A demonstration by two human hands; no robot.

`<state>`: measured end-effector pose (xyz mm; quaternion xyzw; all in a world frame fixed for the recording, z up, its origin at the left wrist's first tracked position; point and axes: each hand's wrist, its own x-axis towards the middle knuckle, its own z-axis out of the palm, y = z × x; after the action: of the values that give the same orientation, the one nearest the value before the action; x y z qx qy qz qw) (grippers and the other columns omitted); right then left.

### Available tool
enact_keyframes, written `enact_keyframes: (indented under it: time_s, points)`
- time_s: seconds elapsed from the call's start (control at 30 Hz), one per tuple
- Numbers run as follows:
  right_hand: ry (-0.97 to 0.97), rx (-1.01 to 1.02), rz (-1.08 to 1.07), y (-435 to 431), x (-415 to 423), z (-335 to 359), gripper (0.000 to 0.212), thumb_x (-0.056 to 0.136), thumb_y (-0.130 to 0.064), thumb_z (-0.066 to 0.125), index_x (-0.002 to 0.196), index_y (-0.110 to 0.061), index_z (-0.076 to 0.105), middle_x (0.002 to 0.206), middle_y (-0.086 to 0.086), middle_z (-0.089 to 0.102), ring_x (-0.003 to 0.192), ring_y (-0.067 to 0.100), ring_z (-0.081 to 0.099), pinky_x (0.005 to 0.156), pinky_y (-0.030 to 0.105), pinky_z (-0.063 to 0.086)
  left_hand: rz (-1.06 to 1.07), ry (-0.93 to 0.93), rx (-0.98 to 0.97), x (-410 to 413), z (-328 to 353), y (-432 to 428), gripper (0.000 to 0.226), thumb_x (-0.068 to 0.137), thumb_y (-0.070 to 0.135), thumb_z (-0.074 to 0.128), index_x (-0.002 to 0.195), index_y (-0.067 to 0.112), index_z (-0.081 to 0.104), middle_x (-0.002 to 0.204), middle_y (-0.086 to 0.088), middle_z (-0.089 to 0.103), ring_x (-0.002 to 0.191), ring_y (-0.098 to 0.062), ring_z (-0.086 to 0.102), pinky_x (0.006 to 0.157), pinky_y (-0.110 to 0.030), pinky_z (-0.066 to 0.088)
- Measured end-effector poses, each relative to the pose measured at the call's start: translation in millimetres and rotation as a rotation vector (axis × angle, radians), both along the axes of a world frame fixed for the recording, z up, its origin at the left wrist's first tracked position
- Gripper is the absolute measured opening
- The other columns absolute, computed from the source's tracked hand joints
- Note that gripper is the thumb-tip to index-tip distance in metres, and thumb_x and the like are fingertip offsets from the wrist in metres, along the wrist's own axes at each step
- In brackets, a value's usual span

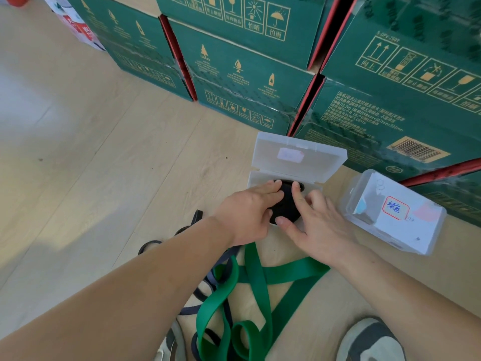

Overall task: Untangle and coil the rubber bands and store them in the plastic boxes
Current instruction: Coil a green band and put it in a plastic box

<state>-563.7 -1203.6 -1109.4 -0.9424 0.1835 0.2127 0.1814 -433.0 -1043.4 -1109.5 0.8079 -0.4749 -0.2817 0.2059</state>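
Both flat-fingered hands, left [244, 212] and right [317, 225], press black coil [286, 204] into open box [299, 157] beside box labelled 绿色 [406, 222].

We see a pale wood-plank floor [91, 165]. Along its far side stand stacked green cartons [242, 82] printed with gold handling symbols, with red edges showing at their corners. The right-hand one bears a barcode label [417, 151]. At top left sit red-and-white packages [78, 27]. At the bottom edge we see a grey-and-white shoe [369, 342] and part of another shoe [169, 345].

Green cartons [250, 82] on wood floor [104, 165]
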Motion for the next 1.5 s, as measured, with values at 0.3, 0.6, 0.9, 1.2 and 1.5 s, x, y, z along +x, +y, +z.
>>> enact_keyframes:
  time_s: [0.3, 0.6, 0.9, 1.2, 1.5]
  points:
    - [-0.128, -0.119, -0.075, 0.6, 12.7, 0.0, 0.096, 0.089, -0.076, 0.044, 0.163, -0.028, 0.005, 0.128, 0.001, 0.037, 0.114, 0.027, 0.051, 0.083, 0.039, 0.052, 0.188, -0.252, -0.092, 19.5, 4.7, 13.3, 0.042, 0.085, 0.014, 0.070, 0.127, 0.010, 0.070, 0.144, -0.010, 0.061, 0.139, -0.030, 0.051, 0.115, -0.035, 0.037]
    - [-0.462, -0.113, -0.063, 42.4, 33.0, 14.4, 0.037, 0.087, -0.046, 0.073, 0.113, -0.021, 0.069, 0.100, 0.000, 0.056, 0.080, 0.026, 0.063, 0.059, 0.028, 0.038, 0.349, -0.089, 0.089, 7.9, 15.2, 61.1, 0.035, 0.099, 0.023, 0.056, 0.134, 0.021, 0.063, 0.122, 0.002, 0.063, 0.107, -0.020, 0.063, 0.091, -0.037, 0.052]
    - [-0.075, 0.193, 0.018, 84.0, 29.7, 8.6, 0.028, 0.097, -0.051, 0.054, 0.115, -0.033, 0.065, 0.088, -0.016, 0.057, 0.089, 0.012, 0.057, 0.073, 0.030, 0.047, 0.385, -0.101, 0.076, -12.2, 5.0, 132.7, 0.027, 0.097, 0.040, 0.054, 0.100, 0.021, 0.073, 0.095, 0.007, 0.062, 0.088, -0.015, 0.062, 0.074, -0.038, 0.056]
    - [0.018, 0.411, -0.316, 90.1, 24.6, -11.8, 0.035, 0.089, -0.049, 0.065, 0.116, -0.032, 0.052, 0.093, -0.009, 0.063, 0.087, 0.015, 0.065, 0.083, 0.042, 0.057, 0.091, -0.175, 0.143, -25.2, 9.0, 146.8, 0.040, 0.086, 0.051, 0.064, 0.116, 0.024, 0.062, 0.109, 0.004, 0.058, 0.095, -0.020, 0.057, 0.076, -0.038, 0.055]
    - [0.000, 0.713, -0.584, 83.5, 34.2, 9.8, 0.016, 0.079, -0.026, 0.082, 0.083, -0.019, 0.068, 0.075, -0.002, 0.066, 0.058, 0.014, 0.059, 0.055, 0.025, 0.046, 0.092, 0.048, 0.346, -15.0, 16.6, 133.5, 0.043, 0.078, 0.031, 0.059, 0.122, 0.030, 0.058, 0.112, 0.012, 0.053, 0.104, -0.013, 0.054, 0.086, -0.034, 0.054]
